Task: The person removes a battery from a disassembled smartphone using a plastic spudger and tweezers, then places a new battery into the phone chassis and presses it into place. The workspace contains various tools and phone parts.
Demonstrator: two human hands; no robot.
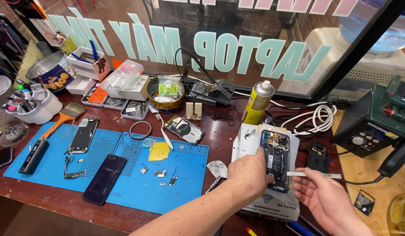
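An opened phone point(275, 157) with its blue board and black battery showing lies on a white box point(272, 205) near the table's front right. My left hand point(250, 172) rests on the phone's left lower edge, fingers curled against it. My right hand point(322, 194) sits just right of the phone, palm up, pinching a thin white strip point(314, 175) that runs sideways from the phone's right edge.
A blue work mat point(124, 175) carries a dark phone point(104, 179), an opened phone point(83, 134), small screws and brackets. Another opened phone point(184, 129), a yellow spray can point(257, 102), a brush point(62, 118), parts trays, white cable and a green-black station point(377, 118) lie around.
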